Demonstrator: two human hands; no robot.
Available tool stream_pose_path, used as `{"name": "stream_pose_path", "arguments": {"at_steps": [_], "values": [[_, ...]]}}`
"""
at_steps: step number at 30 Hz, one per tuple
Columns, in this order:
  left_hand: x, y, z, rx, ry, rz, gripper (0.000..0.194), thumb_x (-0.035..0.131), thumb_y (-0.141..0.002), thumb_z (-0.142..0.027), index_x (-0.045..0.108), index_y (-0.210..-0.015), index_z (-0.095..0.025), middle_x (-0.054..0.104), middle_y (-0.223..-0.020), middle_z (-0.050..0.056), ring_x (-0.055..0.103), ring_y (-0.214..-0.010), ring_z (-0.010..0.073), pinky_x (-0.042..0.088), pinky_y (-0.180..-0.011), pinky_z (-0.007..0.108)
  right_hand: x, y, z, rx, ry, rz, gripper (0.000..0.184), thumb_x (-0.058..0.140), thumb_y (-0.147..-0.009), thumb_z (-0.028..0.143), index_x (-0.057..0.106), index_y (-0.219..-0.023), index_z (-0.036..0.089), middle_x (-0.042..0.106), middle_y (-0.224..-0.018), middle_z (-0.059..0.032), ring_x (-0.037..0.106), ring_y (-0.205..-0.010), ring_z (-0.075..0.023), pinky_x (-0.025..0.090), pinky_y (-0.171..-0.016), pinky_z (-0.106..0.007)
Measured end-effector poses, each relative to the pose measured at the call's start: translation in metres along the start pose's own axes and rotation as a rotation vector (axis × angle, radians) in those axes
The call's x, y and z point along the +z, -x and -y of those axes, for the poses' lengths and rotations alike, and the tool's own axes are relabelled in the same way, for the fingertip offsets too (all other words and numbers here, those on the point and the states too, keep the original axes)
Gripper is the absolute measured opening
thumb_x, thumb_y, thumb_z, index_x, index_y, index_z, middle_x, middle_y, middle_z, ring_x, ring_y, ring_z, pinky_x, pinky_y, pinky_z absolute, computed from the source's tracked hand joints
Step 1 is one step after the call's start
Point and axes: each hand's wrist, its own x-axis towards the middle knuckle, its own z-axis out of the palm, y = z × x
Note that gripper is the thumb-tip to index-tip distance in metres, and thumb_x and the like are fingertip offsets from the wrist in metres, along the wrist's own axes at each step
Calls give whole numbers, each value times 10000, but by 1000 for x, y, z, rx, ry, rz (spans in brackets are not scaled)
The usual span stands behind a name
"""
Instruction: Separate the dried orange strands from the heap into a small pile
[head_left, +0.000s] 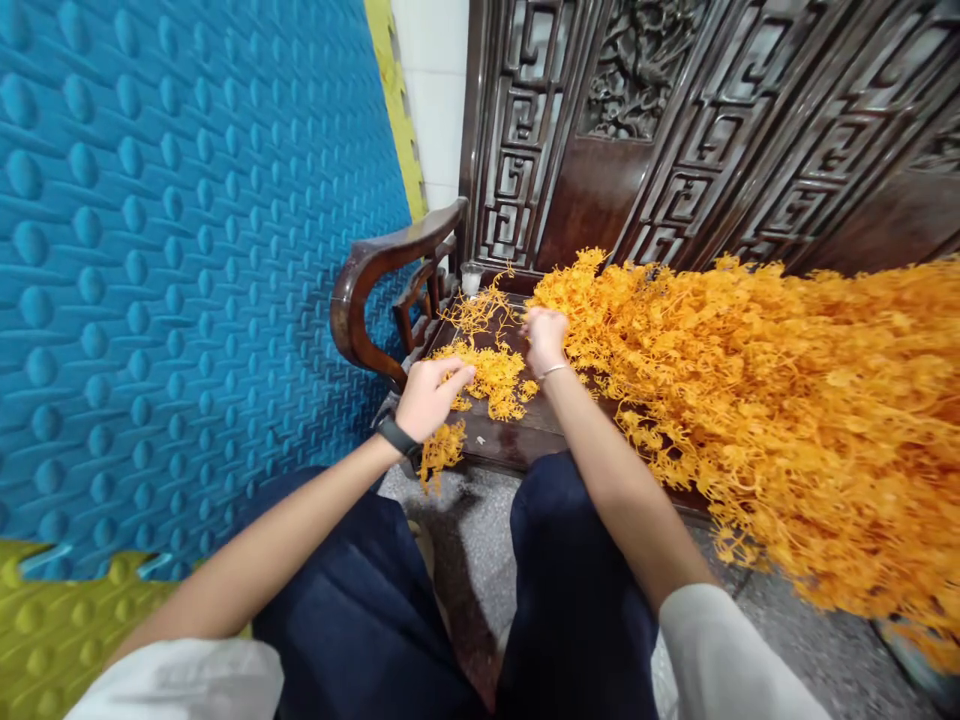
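My left hand (431, 394) is closed at the left end of the dark wooden bench seat (510, 437). Its thumb and fingers press on a small bunch of orange plastic flower sprigs (499, 378), and more sprigs (442, 448) hang below the palm. To its right, my right hand (546, 338) is curled with the fingertips pinched together, next to the big heap of orange sprigs (750, 370). Its fingertips face left, toward thin, branching orange stems (480, 310) on the seat. What the right fingers pinch is hidden.
A curved wooden armrest (367, 290) rises on the left, beside a blue foam mat (187, 250) with yellow edging. Behind the seat stands a carved wooden backrest (600, 190). A small translucent cup (471, 279) sits in the back left corner. Grey floor (480, 530) shows between my knees.
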Motion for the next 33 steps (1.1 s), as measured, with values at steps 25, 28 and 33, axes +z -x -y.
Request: {"name": "stream_pose_path", "arguments": {"at_steps": [25, 28, 33], "values": [[-12, -7, 22, -408, 658, 284, 575, 704, -609, -62, 483, -1137, -118, 647, -785, 11, 571, -589, 91, 486, -543, 249, -1, 40, 19, -314, 96, 117, 183, 562, -825, 358, 635, -794, 193, 591, -831, -39, 556, -782, -165, 452, -769, -335], [-14, -5, 21, -401, 636, 263, 607, 714, -616, -79, 461, -1167, -110, 645, -804, 20, 553, -542, 77, 464, -505, 238, 1, 61, 51, -475, 101, 352, 157, 556, -851, 339, 672, -828, 235, 598, -911, -33, 558, -918, -173, 433, -876, -354], [-20, -3, 18, -275, 597, 386, 619, 756, -598, -165, 488, -1152, -108, 597, -632, -32, 531, -489, 87, 411, -441, 216, 8, 77, 63, -559, 131, 736, 161, 569, -853, 291, 692, -957, 290, 565, -1046, -33, 539, -1036, -174, 423, -942, -367]]}}
